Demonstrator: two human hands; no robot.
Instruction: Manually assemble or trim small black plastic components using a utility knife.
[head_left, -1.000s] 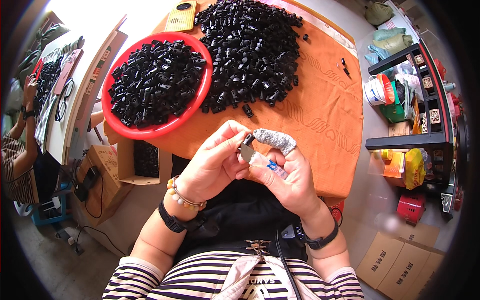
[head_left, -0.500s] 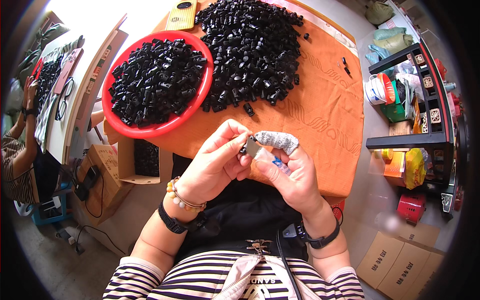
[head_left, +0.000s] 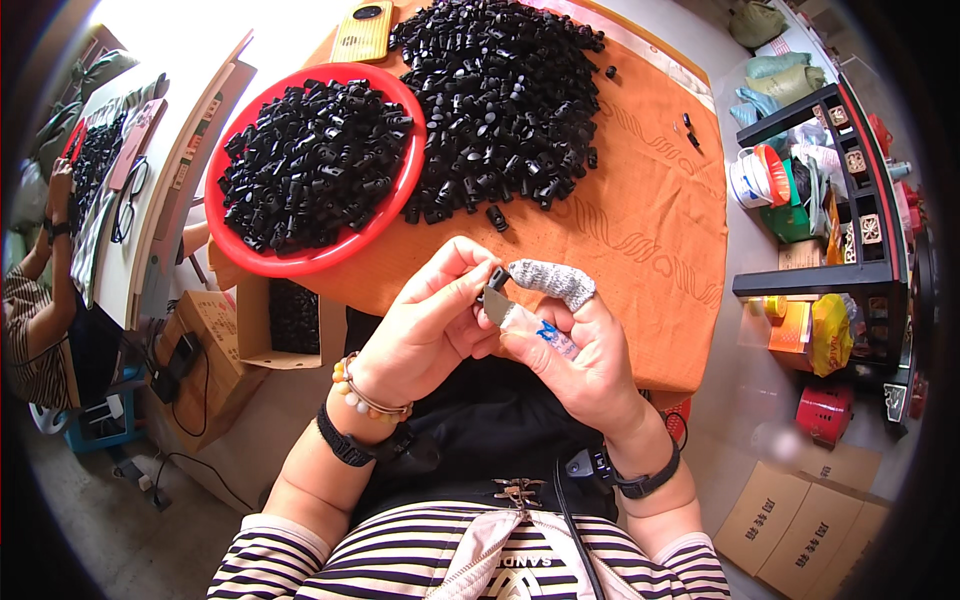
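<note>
My left hand (head_left: pixel 425 305) pinches a small black plastic piece (head_left: pixel 497 279) between thumb and fingers, above the near edge of the table. In my right hand (head_left: pixel 585 350) is a short knife, its wide grey blade (head_left: pixel 497 306) against or just beside the black piece; which of these I cannot tell. White wrapping with blue marks covers the knife's handle (head_left: pixel 548 335). A grey knitted finger cover (head_left: pixel 553 283) sleeves my right index finger, which curves toward the piece. The lower fingers of my left hand are partly hidden behind the blade.
A red basin (head_left: pixel 420 165) full of black plastic pieces stands beside a large heap (head_left: pixel 500 110) of them on the orange tablecloth (head_left: pixel 650 250). A yellow phone-like object (head_left: pixel 365 32) lies behind. Shelves (head_left: pixel 820 280) stand right, cardboard (head_left: pixel 800 525) below; another person's hands (head_left: pixel 60 190) are far left.
The knife's blade has shifted slightly left and down and turned. The black piece shows more now, tilted between my left fingertips. Both forearms are nearly still.
</note>
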